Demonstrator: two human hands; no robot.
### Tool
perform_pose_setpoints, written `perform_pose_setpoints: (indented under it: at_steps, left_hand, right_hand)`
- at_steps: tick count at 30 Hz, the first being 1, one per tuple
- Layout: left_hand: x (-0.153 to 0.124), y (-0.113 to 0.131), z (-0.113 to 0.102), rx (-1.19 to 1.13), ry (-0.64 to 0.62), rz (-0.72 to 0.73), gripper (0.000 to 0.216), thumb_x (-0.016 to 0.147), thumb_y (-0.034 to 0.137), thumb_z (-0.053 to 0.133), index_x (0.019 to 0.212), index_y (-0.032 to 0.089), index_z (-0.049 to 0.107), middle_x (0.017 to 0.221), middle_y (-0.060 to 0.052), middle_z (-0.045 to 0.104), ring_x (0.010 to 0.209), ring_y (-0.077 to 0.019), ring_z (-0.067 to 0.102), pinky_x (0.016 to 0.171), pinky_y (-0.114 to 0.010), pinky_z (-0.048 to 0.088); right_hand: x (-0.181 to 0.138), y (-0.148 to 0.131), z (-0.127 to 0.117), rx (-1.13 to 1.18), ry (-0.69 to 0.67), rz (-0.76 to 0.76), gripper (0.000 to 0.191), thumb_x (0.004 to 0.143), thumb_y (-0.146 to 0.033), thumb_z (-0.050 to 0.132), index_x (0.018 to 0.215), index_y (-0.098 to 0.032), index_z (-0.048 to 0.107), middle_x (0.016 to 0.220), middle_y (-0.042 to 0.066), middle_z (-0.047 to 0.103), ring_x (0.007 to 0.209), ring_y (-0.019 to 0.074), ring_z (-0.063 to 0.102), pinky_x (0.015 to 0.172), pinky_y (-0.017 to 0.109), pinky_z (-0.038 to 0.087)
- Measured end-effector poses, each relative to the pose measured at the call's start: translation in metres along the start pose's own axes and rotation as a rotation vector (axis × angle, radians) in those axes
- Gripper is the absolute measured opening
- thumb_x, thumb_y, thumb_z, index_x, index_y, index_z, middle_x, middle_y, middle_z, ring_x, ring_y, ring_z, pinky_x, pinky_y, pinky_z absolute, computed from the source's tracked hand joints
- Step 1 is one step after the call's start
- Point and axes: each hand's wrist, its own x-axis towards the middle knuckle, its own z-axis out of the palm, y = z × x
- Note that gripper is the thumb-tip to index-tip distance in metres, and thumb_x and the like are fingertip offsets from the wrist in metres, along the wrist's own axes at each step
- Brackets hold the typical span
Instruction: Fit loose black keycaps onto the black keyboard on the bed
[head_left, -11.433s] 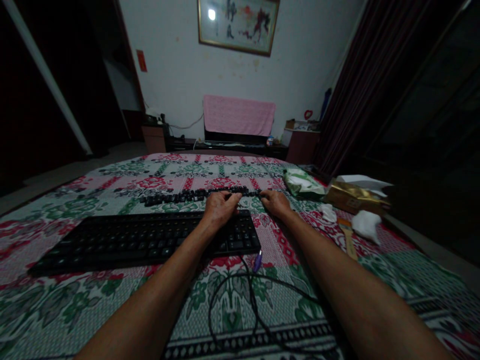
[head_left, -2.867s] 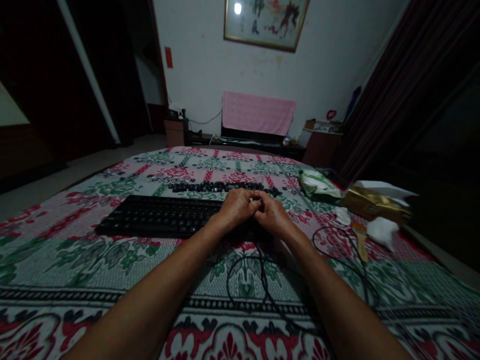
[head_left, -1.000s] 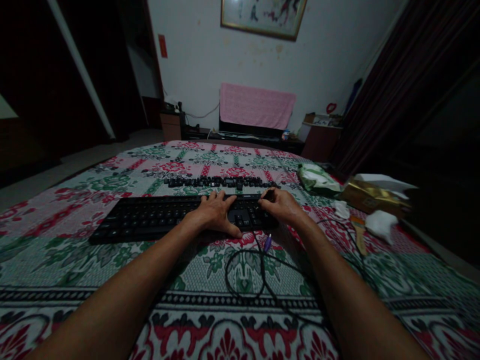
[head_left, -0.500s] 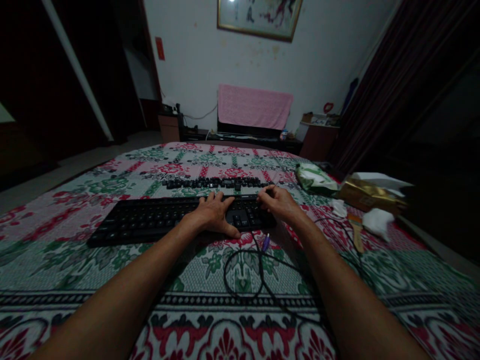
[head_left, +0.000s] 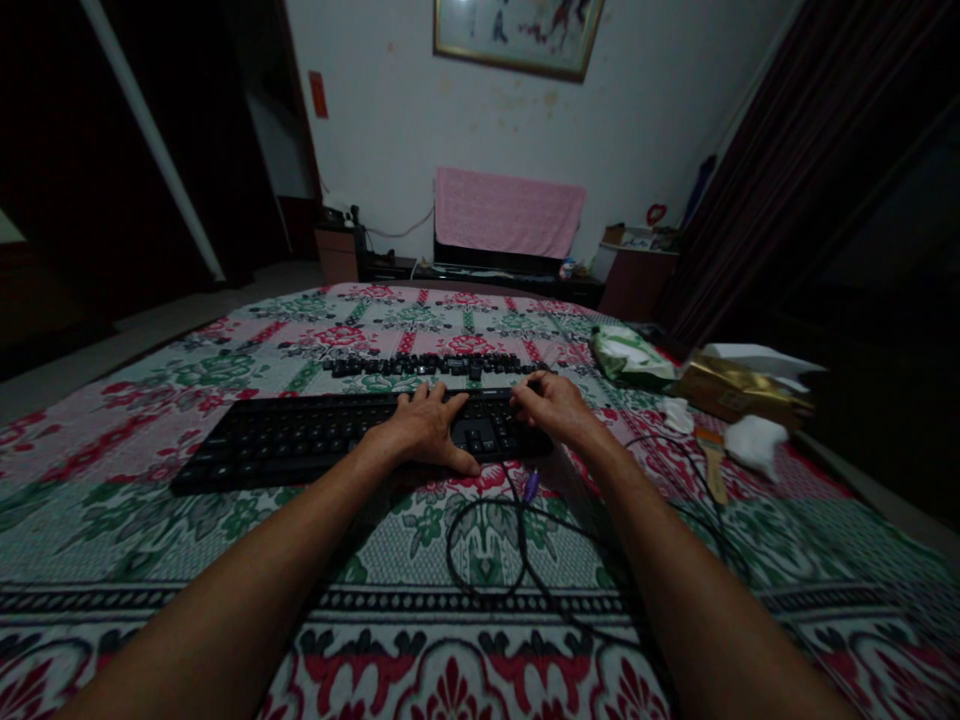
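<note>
A black keyboard (head_left: 300,440) lies on the patterned tablecloth in front of me, its right end bare of many keys. My left hand (head_left: 427,428) rests on it with fingers spread, pressing near the middle-right part. Over the keyboard's right end is my right hand (head_left: 551,405), thumb and fingers pinched together; whatever they hold is too small or hidden to make out. Loose black keycaps (head_left: 435,366) lie in a long row just beyond the keyboard. The keyboard's black cable (head_left: 450,545) loops on the near side, with a purple plug (head_left: 531,487) below my right hand.
To the right lie a green-and-white tissue pack (head_left: 631,358), a gold box (head_left: 742,392), crumpled white tissues (head_left: 754,445) and a wooden-handled brush (head_left: 714,470). The tablecloth (head_left: 225,560) spreads under everything. Across the room, a pink towel (head_left: 510,212) drapes over a screen.
My right hand has shifted very slightly left over the keyboard's right end, still pinched. My left hand stays spread in the same spot.
</note>
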Motion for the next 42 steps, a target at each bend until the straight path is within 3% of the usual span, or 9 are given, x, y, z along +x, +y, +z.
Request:
perform_pose_setpoints:
  at_steps: [13, 30, 42]
  left_hand:
    - [-0.002, 0.003, -0.004, 0.028, -0.017, -0.006, 0.114, 0.042, 0.081, 0.053, 0.139, 0.027, 0.028, 0.138, -0.015, 0.031, 0.124, -0.0393, 0.028, 0.097, -0.052, 0.027]
    - [0.001, 0.001, 0.000, 0.025, 0.000, -0.003, 0.114, 0.041, 0.080, 0.055, 0.139, 0.027, 0.028, 0.139, -0.016, 0.029, 0.123, -0.0398, 0.029, 0.097, -0.053, 0.026]
    - [0.000, 0.003, -0.002, 0.021, -0.023, -0.014, 0.114, 0.042, 0.080, 0.054, 0.140, 0.028, 0.027, 0.141, -0.015, 0.029, 0.125, -0.0399, 0.027, 0.098, -0.053, 0.024]
  right_hand:
    - [-0.012, -0.030, -0.002, -0.261, 0.038, 0.022, 0.018, 0.078, -0.027, 0.050, 0.081, -0.015, 0.064, 0.068, 0.003, 0.068, 0.059, 0.0129, 0.061, 0.058, 0.021, 0.042]
    - [-0.014, -0.038, -0.003, -0.440, 0.016, 0.025, 0.025, 0.080, -0.030, 0.047, 0.081, -0.014, 0.066, 0.073, 0.008, 0.068, 0.067, 0.0159, 0.060, 0.058, 0.022, 0.036]
    - [-0.015, -0.040, -0.008, -0.384, -0.046, -0.006, 0.016, 0.078, -0.023, 0.051, 0.082, -0.014, 0.064, 0.068, 0.004, 0.066, 0.062, 0.0135, 0.057, 0.060, 0.022, 0.037]
